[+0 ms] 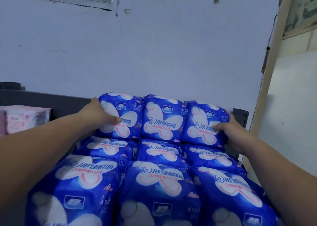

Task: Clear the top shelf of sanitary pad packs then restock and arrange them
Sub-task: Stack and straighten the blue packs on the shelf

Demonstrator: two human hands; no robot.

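The back row of 3 upright blue packs (162, 117) is being held at both ends on the shelf (240, 116). The left pack (123, 105) is being gripped by the left hand (101, 112), and the right pack (200, 133) by the right hand (229, 129). 6 more packs (159, 179) are lying in front in 2 rows.

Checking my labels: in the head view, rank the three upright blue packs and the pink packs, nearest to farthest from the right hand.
1. right upright blue pack, gripped by the right hand.
2. middle upright blue pack, beside it.
3. left upright blue pack, held by the left hand.
4. pink packs, far left.
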